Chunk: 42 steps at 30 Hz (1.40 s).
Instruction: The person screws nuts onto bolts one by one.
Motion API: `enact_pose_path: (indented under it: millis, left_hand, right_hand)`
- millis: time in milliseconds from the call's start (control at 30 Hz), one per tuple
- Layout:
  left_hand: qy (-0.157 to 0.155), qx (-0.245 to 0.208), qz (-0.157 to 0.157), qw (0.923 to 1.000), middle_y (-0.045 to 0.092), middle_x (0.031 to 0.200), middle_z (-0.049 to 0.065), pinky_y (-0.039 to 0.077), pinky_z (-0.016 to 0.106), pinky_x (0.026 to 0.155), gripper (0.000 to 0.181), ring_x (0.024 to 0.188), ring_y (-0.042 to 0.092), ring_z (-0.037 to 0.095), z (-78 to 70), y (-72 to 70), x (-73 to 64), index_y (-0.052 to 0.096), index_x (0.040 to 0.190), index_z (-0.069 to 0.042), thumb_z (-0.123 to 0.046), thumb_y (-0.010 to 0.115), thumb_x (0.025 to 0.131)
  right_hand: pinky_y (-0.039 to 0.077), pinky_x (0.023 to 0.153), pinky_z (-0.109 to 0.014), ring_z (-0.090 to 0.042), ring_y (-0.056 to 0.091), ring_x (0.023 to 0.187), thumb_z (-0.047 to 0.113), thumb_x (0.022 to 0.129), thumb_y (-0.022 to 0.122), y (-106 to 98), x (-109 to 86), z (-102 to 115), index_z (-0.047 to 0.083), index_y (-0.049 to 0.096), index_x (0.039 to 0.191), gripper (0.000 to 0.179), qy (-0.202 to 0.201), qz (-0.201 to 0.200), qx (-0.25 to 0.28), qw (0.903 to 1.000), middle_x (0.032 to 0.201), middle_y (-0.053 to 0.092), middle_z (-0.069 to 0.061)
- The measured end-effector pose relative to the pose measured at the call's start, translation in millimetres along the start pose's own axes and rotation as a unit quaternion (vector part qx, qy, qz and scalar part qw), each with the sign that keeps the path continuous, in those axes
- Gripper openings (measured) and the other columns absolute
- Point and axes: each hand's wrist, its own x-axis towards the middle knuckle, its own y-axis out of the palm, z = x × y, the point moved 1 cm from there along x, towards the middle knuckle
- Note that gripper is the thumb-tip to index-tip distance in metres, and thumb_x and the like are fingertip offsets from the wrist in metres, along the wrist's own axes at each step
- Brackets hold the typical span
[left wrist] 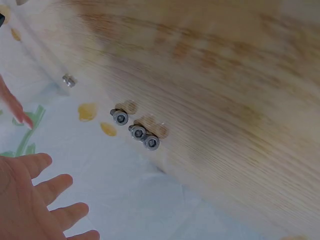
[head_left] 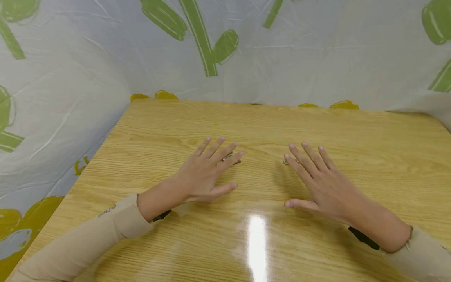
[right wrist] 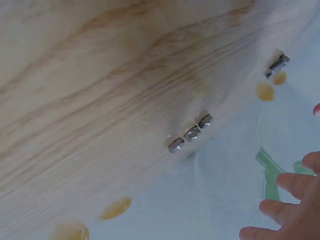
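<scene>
Beige sleeves (head_left: 81, 239) reach in from the lower corners, closest to the camera, with a dark piece (head_left: 162, 215) showing under each wrist; past the cuffs, the left hand (head_left: 202, 174) and the right hand (head_left: 327, 180) hang over the desk (head_left: 260, 129), backs up, thumbs turned inward; both are spread wide, fingers straight, holding nothing, and in the wrist views they look to touch nothing.

Three metal socket-head bolts (left wrist: 138, 132) lie on the wood beneath the left hand's fingers, which partly hide them in the head view; that hand is the nearer to them, so the way from it to them seems mainly downward; their long axes run roughly crosswise, heads to the left and shanks toward the right, the side where the nuts are; two bolts sit close together, the third a little apart.

Three metal nuts (right wrist: 191, 132) stand in a short row, about parallel to the far edge, beneath the right hand; one shows just beside its index fingertip in the head view, the others mostly covered; bare wood grain separates nuts from bolts.

Farthest off, a pale cloth (head_left: 275, 78) with green stems and yellow shapes hangs behind the desk's back edge.
</scene>
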Motion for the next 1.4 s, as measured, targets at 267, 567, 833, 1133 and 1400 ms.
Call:
enact_pose_path:
  millis: [267, 567, 833, 1133, 1400]
  left_hand:
    - [0.000, 0.000, 0.002, 1.0000, 0.020, 0.155, 0.001, 0.008, 0.050, 0.116, 0.067, 0.144, 0.012, 0.029, 2.5, 0.3, 0.6, 0.021, 0.149, -0.025, -0.060, 0.031, 0.093]
    - [-0.002, -0.016, 0.007, 0.9998, 0.025, 0.153, 0.004, 0.013, 0.051, 0.115, 0.071, 0.142, 0.017, 0.032, 8.5, -3.2, 3.6, 0.024, 0.148, -0.022, -0.062, 0.034, 0.091]
    - [-0.021, -0.049, 0.031, 0.9981, 0.031, 0.150, 0.005, 0.021, 0.049, 0.113, 0.081, 0.139, 0.027, 0.033, 24.5, 0.1, 11.2, 0.023, 0.148, -0.020, -0.069, 0.042, 0.085]
    - [-0.039, -0.053, 0.065, 0.9957, 0.048, 0.135, 0.013, 0.041, 0.046, 0.099, 0.069, 0.122, 0.047, 0.032, 50.1, 7.4, 25.0, 0.036, 0.143, -0.012, -0.048, 0.057, 0.088]
    - [-0.077, -0.120, 0.119, 0.9826, 0.058, 0.115, 0.009, 0.048, 0.040, 0.085, 0.051, 0.103, 0.055, 0.026, 60.8, 15.2, 33.0, 0.053, 0.129, -0.010, -0.040, 0.061, 0.088]
  right_hand:
    - [0.008, 0.114, -0.054, -0.033, 0.006, 0.144, 0.074, 0.084, 0.033, 0.3, -3.4, 0.3, 0.008, 0.021, 0.148, 0.092, 0.002, -0.004, -0.010, 0.9999, 0.153, 0.019, -0.016]
    - [0.007, 0.113, -0.056, -0.035, 0.006, 0.143, 0.070, 0.084, 0.040, -3.9, -2.6, -3.9, 0.009, 0.017, 0.149, 0.092, 0.013, 0.014, 0.001, 0.9998, 0.153, 0.019, -0.018]
    - [0.010, 0.112, -0.059, -0.038, 0.013, 0.142, 0.068, 0.083, 0.047, -6.3, 5.3, -5.2, 0.007, 0.030, 0.144, 0.088, 0.021, 0.026, -0.004, 0.9994, 0.150, 0.026, -0.018]
    - [0.020, 0.110, -0.056, -0.041, 0.029, 0.134, 0.067, 0.083, 0.048, -15.1, 16.1, -4.7, 0.008, 0.029, 0.145, 0.088, 0.019, 0.033, -0.018, 0.9991, 0.148, 0.031, -0.017]
    - [0.039, 0.096, -0.054, -0.038, 0.046, 0.120, 0.054, 0.082, 0.062, -18.0, 22.9, -5.6, 0.001, 0.033, 0.141, 0.085, 0.022, 0.033, 0.017, 0.9991, 0.136, 0.045, -0.018]
